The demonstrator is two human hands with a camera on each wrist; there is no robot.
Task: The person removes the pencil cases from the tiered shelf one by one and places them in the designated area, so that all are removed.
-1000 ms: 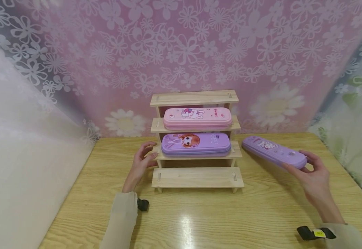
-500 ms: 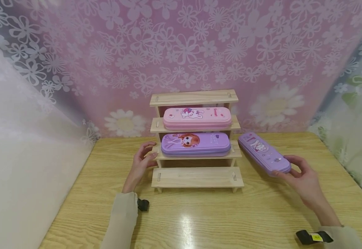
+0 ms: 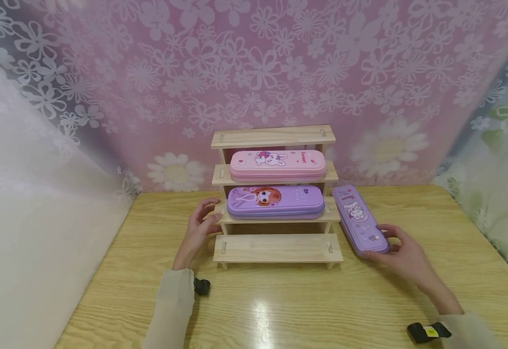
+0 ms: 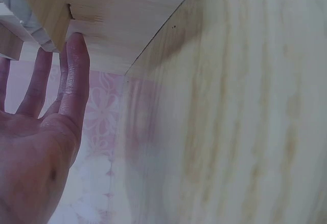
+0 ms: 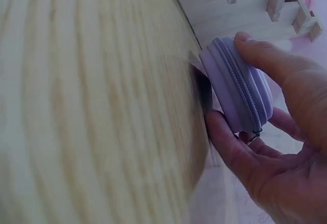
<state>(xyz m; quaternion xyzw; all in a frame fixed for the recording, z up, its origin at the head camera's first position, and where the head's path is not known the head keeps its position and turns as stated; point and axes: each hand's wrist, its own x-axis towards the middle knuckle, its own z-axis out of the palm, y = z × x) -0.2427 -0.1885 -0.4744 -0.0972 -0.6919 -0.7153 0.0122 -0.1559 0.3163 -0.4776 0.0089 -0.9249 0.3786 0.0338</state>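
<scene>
My right hand (image 3: 406,259) grips the near end of a lilac pencil case (image 3: 355,224) with a bunny picture, thumb on one side and fingers on the other. The case lies slantwise beside the wooden shelf's right side. In the right wrist view its zipper and zip pull show, low over the wood table. My left hand (image 3: 197,230) touches the left end of the tiered wooden shelf (image 3: 276,248); its fingers look straight in the left wrist view. A purple pencil case (image 3: 276,201) with a girl picture and a pink pencil case (image 3: 277,165) lie on the middle tiers.
The shelf's top tier (image 3: 271,137) and lowest tier are bare boards. A wood-grain table (image 3: 149,252) lies under everything. A pink flowered backdrop (image 3: 236,77) rises behind, with a pale wall (image 3: 31,218) at left and a flowered cloth (image 3: 494,160) at right.
My right hand has moved left with the lilac pencil case, whose near end has swung towards the shelf, so it lies less sideways. My left hand stays where it was.
</scene>
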